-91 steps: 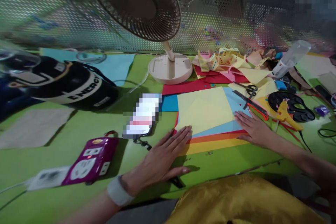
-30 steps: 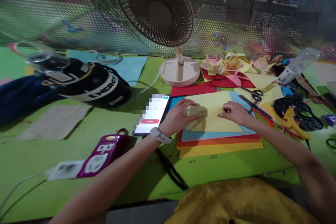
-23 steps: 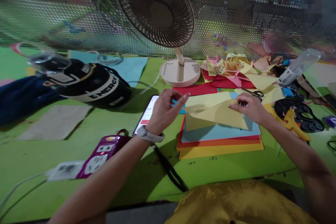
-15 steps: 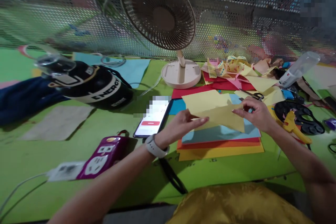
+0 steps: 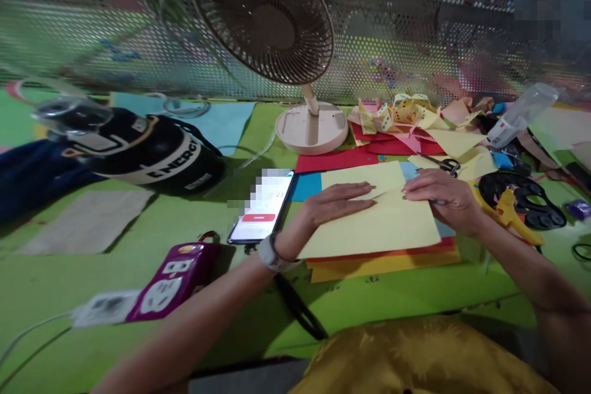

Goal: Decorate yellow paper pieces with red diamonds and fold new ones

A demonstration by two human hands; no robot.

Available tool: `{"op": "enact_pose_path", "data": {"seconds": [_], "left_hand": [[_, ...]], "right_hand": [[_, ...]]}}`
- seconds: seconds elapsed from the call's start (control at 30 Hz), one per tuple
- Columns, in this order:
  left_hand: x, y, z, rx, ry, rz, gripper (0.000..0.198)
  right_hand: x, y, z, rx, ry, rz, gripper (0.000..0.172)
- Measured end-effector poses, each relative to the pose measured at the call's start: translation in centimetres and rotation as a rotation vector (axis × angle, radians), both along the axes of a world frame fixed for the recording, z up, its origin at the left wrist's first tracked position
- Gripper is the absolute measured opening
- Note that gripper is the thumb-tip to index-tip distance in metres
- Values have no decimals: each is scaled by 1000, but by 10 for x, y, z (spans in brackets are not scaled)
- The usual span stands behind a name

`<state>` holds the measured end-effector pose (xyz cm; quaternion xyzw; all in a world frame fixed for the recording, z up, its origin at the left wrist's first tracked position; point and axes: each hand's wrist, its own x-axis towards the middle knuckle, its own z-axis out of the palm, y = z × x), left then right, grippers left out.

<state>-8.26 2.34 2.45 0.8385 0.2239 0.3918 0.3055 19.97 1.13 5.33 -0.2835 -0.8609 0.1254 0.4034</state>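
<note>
Left hand (image 5: 339,200): open, palm down, fingers flat on the yellow sheet (image 5: 383,231); right hand (image 5: 438,194): likewise spread, clasping nothing, fingertips pressing the sheet's upper right part. The sheet lies on top of the stack of coloured paper (image 5: 383,263) on the green table (image 5: 138,234), directly before me; I judge my flat hands pin it against slipping or lifting, the fan (image 5: 263,12) standing just behind. Writing: the black helmet (image 5: 152,154) at left bears white lettering, apparently "ENERGY"; the phone (image 5: 263,209) beside my left wrist shows a red bar, the rest unreadable.
</note>
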Motion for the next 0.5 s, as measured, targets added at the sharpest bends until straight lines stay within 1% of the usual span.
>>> {"op": "enact_pose_path", "data": {"seconds": [0.07, 0.1, 0.17, 0.2, 0.27, 0.33, 0.4, 0.5], "left_hand": [[-8, 2, -3, 241, 65, 15, 37], [-12, 2, -7, 363, 109, 8, 39], [-19, 2, -16, 567, 229, -26, 40], [-22, 1, -21, 629, 312, -29, 38], [-24, -2, -30, 693, 452, -37, 35], [-24, -5, -37, 694, 536, -58, 34], [-23, -9, -42, 665, 578, -79, 35], [-20, -14, -45, 633, 598, -69, 34]], "right_hand": [[1, 2, -9, 130, -85, 37, 23], [2, 4, -17, 170, -148, 31, 24], [5, 7, -34, 201, -293, 5, 26], [6, 8, -43, 202, -358, -10, 27], [9, 9, -59, 186, -476, -17, 32], [12, 9, -69, 153, -571, -5, 37], [14, 8, -74, 123, -627, -11, 40], [17, 4, -73, 75, -659, -50, 40]]}}
